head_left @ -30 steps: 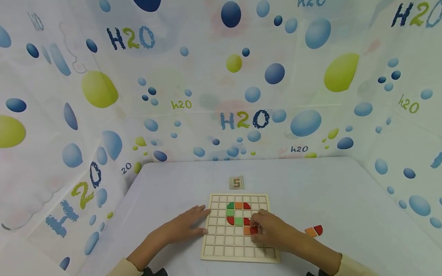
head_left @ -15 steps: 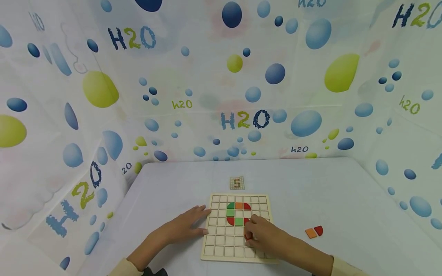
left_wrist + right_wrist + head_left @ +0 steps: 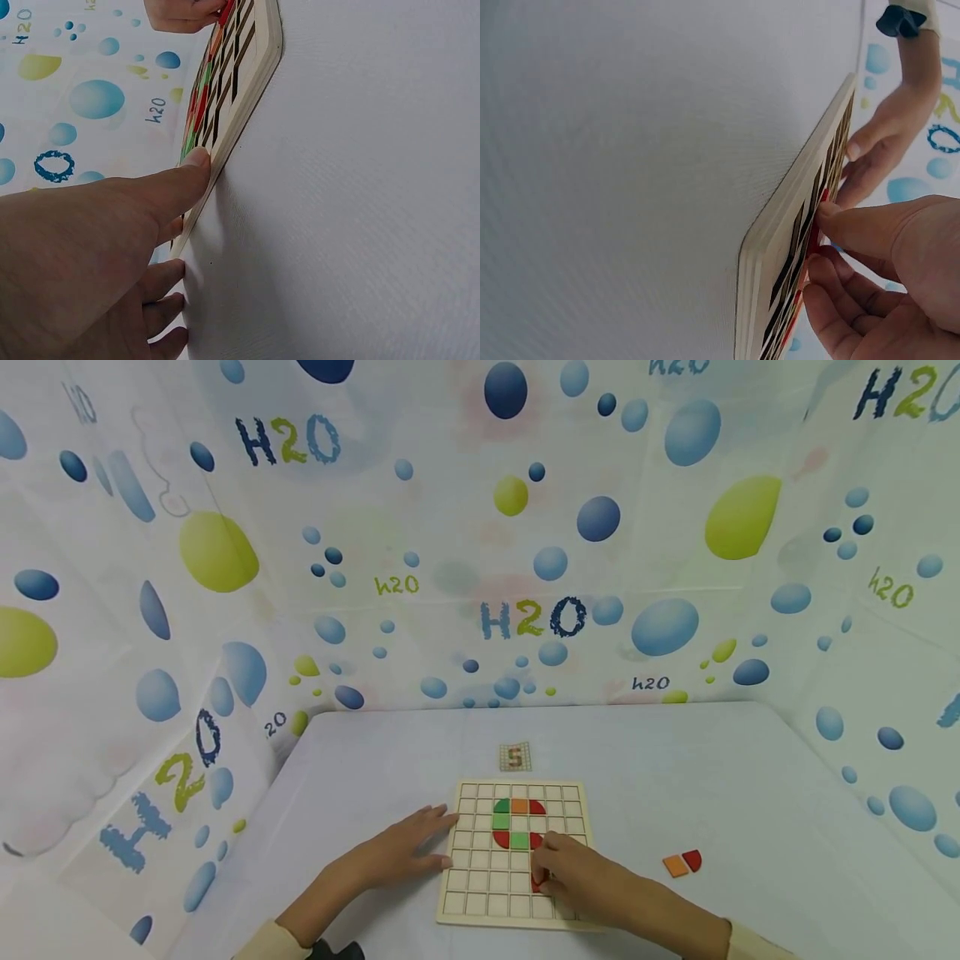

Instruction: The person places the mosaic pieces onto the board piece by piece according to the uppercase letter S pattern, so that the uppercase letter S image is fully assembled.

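Observation:
A wooden grid board (image 3: pixel 476 906) lies on the white table with several coloured tiles set in its cells. Among them are a green rounded tile (image 3: pixel 501 807), an orange square tile (image 3: pixel 519 807) and a light green square tile (image 3: pixel 519 841). Over the board's lower right, my right hand (image 3: pixel 576 872) pinches a red tile (image 3: pixel 814 238) between thumb and fingers, low against the grid; its outline is partly hidden. My left hand (image 3: pixel 405 850) rests with extended fingers along the board's left edge, its thumb (image 3: pixel 196 159) touching the rim.
To the right of the board lie a loose orange square tile (image 3: pixel 675 866) and a red rounded tile (image 3: pixel 692 860). Behind the board is a small pattern card (image 3: pixel 515 757) showing an S-like or 5-like figure. A printed sheet with bubbles stands behind the table.
My right hand has shifted slightly left and toward me over the board, bringing the red tile down to a cell below the orange one. My left hand stays in place.

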Demonstrator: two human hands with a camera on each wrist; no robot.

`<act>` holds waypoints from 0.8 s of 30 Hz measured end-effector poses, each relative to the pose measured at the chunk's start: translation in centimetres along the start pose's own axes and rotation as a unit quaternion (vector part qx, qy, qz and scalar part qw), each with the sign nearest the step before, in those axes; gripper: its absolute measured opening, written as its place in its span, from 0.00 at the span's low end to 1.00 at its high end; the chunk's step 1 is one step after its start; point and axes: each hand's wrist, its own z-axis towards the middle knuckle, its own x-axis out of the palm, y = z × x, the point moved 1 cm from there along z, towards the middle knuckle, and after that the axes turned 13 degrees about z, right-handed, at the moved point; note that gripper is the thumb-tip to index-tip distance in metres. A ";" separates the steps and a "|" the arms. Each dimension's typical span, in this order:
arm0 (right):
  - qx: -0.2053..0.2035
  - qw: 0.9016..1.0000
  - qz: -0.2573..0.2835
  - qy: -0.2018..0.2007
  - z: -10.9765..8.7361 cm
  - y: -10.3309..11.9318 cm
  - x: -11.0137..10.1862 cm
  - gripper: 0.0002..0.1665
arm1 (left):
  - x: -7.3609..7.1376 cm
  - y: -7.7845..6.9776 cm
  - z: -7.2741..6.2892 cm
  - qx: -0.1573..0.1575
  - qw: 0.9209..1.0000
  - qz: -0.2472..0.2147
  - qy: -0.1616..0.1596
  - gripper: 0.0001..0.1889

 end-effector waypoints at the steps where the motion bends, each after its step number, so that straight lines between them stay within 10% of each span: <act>1: -0.005 1.000 -0.006 -0.002 0.0 0.0 0.0 0.10 | 0.0 0.0 0.0 0.001 1.000 0.000 -0.001 0.40; 17: -0.039 0.997 -0.071 -0.018 0.2 -0.7 0.0 0.09 | 0.2 0.3 0.5 0.002 1.000 0.007 0.002 0.40; 24: 0.020 1.000 -0.010 -0.022 -1.2 -2.1 -1.6 0.04 | 0.2 0.2 0.2 0.001 1.000 -0.001 0.001 0.40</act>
